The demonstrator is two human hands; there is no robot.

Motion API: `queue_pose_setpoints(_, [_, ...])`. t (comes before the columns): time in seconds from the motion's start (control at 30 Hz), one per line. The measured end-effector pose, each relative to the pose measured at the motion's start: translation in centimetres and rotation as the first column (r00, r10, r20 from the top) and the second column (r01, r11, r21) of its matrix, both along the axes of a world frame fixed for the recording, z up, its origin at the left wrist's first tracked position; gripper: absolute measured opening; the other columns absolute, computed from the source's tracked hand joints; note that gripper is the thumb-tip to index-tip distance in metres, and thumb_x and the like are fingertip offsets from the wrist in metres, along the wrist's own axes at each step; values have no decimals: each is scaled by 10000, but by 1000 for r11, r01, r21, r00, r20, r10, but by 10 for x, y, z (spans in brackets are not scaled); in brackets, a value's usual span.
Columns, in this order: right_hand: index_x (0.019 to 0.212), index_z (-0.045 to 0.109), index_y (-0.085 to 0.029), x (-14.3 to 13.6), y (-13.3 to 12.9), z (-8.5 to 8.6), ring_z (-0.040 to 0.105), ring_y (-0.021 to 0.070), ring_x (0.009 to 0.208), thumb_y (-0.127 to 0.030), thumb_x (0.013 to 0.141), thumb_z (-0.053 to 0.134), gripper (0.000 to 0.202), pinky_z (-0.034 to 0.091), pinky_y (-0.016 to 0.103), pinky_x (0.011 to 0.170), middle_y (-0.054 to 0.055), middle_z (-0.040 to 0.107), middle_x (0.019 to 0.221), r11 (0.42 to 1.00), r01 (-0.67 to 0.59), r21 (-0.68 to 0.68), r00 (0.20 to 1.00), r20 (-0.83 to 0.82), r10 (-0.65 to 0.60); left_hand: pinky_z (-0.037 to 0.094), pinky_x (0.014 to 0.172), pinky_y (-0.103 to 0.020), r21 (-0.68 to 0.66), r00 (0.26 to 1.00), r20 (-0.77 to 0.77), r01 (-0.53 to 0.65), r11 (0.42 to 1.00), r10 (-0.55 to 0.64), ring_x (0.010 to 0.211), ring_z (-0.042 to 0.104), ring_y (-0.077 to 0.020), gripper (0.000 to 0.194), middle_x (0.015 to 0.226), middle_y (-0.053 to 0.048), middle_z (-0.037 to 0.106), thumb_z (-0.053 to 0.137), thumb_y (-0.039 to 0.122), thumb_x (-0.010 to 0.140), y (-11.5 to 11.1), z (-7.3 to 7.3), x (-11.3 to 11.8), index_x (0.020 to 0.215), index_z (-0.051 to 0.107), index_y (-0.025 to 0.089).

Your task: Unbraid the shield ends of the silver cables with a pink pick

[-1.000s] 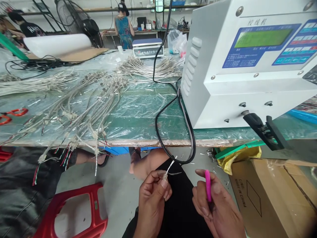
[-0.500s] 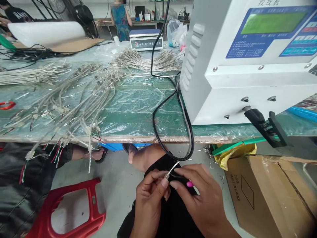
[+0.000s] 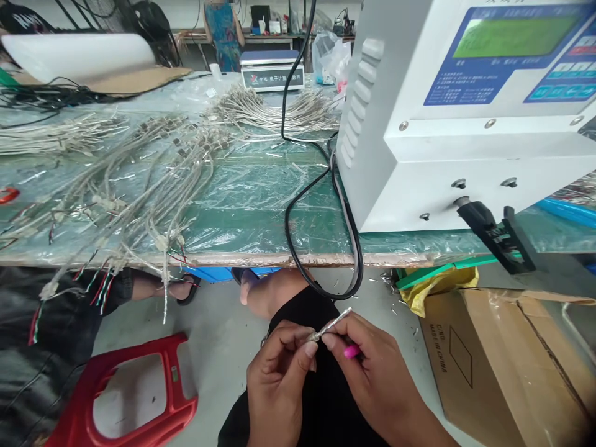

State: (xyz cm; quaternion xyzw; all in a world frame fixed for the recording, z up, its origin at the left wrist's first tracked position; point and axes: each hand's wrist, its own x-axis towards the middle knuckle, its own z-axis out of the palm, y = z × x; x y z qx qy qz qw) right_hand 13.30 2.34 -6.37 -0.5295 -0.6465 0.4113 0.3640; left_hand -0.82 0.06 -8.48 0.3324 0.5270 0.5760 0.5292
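Between the thumb and forefinger of my left hand (image 3: 282,372) is the end of a thin cable. Its braided silver shield (image 3: 339,319) sticks out up and to the right, past my fingertips. My right hand (image 3: 379,379) is closed at that silver end, thumb and forefinger against it. A pink-ended object (image 3: 352,351) is tucked in the same hand; most of it is hidden, so its kind cannot be told. Both hands are over my lap, below the table's front edge.
A white machine (image 3: 372,180) with a screen stands on the table's right, its black crank-like part (image 3: 496,239) jutting forward. Black cords (image 3: 292,223) loop over the edge. Bundles of cables (image 3: 181,167) lie left. A red stool (image 3: 181,410) and cardboard box (image 3: 459,366) flank me.
My right thumb and forefinger have closed in on the silver cable end, which now tilts more to the right. My left hand has shifted slightly left and keeps its pinch.
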Motion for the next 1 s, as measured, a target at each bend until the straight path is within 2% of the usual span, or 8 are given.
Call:
queue_pose_setpoints(0.1, [782,620,-226,-2,-2,6,595,137,691,-281,956,562,191,467,245,665,-10,631,750,981,-80,-175,974,-221,40,439,576,-237,11,989,147,-19,1000,17,585,513,-112,101,680,7,566,774,288,824,-4,1,3,794,754,194])
queue_pose_setpoints(0.2, [751,629,-210,-5,-7,11,616,146,715,-344,935,597,230,488,252,700,-4,639,720,904,-200,-379,896,-445,12,405,529,-230,-5,958,286,-20,1000,20,545,464,-93,142,677,10,540,802,317,795,-7,7,5,767,757,185])
queue_pose_setpoints(0.27, [735,632,-197,-6,-13,11,608,146,715,-373,915,625,252,477,248,694,2,643,709,877,-207,-433,872,-488,-35,386,511,-229,-27,954,295,-37,999,44,537,453,-91,149,679,8,538,824,322,767,-8,15,5,761,765,184])
queue_pose_setpoints(0.33, [731,645,-190,-5,-19,8,549,127,648,-409,908,638,281,439,233,626,-1,626,684,885,-152,-440,883,-463,-78,384,510,-235,-46,969,242,-36,998,46,534,465,-101,133,660,4,544,836,302,745,-7,24,4,749,777,183])
queue_pose_setpoints(0.43, [726,646,-200,-2,-25,5,454,112,592,-436,914,637,302,390,224,565,-11,585,655,933,-26,-358,895,-425,-139,395,521,-248,-30,993,115,10,1000,-6,527,486,-116,69,632,-7,573,820,245,746,-4,36,4,740,790,184])
queue_pose_setpoints(0.6, [712,639,-206,-4,-26,11,493,132,622,-422,906,647,291,430,244,591,3,578,689,962,62,-266,874,-452,-181,426,535,-246,17,998,-29,49,999,-48,548,530,-142,25,619,-16,613,804,207,735,-4,40,3,757,795,200])
queue_pose_setpoints(0.8, [715,658,-217,-11,-31,15,470,111,549,-374,912,626,253,410,232,546,-13,602,649,968,183,-171,925,-303,-229,442,503,-227,-35,999,-18,49,998,-50,493,540,-127,79,593,1,632,802,219,742,-9,37,3,821,799,218])
queue_pose_setpoints(1.0, [756,663,-237,-10,-29,10,500,118,511,-295,902,608,166,432,246,518,-9,629,648,970,214,116,976,-70,-207,428,477,-212,-60,995,86,48,997,-43,473,520,-106,121,603,-2,629,824,272,738,-12,37,6,828,801,194])
